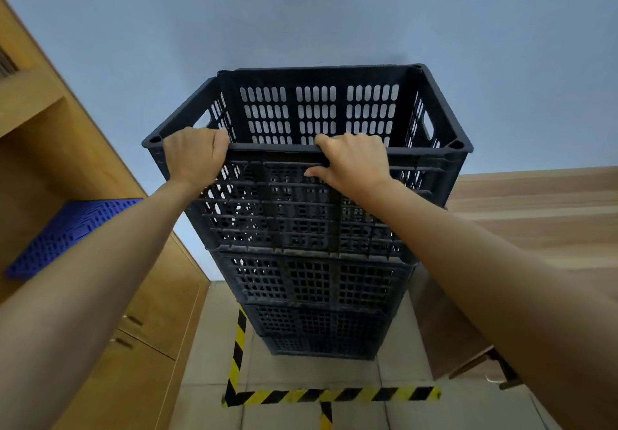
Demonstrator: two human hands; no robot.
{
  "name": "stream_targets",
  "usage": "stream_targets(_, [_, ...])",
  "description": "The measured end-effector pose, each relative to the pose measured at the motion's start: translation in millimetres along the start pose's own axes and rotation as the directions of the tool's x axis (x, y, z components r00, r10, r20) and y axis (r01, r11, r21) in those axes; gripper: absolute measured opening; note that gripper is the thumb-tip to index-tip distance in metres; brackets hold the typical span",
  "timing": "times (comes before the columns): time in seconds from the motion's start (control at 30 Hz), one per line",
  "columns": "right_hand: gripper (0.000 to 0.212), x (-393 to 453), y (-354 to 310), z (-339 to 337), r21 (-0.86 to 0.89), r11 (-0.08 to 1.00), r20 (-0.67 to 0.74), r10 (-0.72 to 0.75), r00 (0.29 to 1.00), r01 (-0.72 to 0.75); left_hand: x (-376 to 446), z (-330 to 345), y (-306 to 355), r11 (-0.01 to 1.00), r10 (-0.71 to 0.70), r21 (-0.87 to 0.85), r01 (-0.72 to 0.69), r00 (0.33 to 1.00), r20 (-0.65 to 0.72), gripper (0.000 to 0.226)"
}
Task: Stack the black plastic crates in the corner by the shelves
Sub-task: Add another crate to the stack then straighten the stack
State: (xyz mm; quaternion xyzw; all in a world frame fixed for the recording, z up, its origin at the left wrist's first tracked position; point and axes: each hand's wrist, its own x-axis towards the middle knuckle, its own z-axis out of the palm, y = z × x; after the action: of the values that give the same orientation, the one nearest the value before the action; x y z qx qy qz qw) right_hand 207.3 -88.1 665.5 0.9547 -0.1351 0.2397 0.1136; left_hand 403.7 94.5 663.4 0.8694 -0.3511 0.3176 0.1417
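Observation:
A tall stack of black plastic crates [311, 282] stands on the tiled floor against the blue wall. The top crate [317, 112] is open and empty, with slotted walls and side handle holes. My left hand [194, 155] grips its near rim at the left corner. My right hand [351, 162] grips the same near rim right of the middle, fingers curled over the edge and thumb on the outer face. Three lower crates show beneath it, each sitting squarely under the one above.
Wooden shelves and cabinets [67, 195] line the left side, with a blue plastic panel [67, 229] lying on one shelf. A wooden desk [535, 215] stands to the right. Yellow-and-black hazard tape [331, 394] marks the floor in front of the stack.

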Motion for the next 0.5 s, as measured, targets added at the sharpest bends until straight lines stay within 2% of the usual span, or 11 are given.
stream_targets(0.2, [0.047, 26, -20, 9, 0.001, 1.0, -0.014, 0.019, 1.0, -0.019, 26, 23, -31, 0.999, 0.012, 0.031, -0.012, 1.0, 0.001, 0.044])
stream_targets(0.5, [0.054, 36, -18, 11, -0.01, 1.0, -0.012, -0.01, 1.0, 0.01, 30, 26, -29, 0.998, -0.06, -0.029, 0.06, 0.998, -0.013, 0.045])
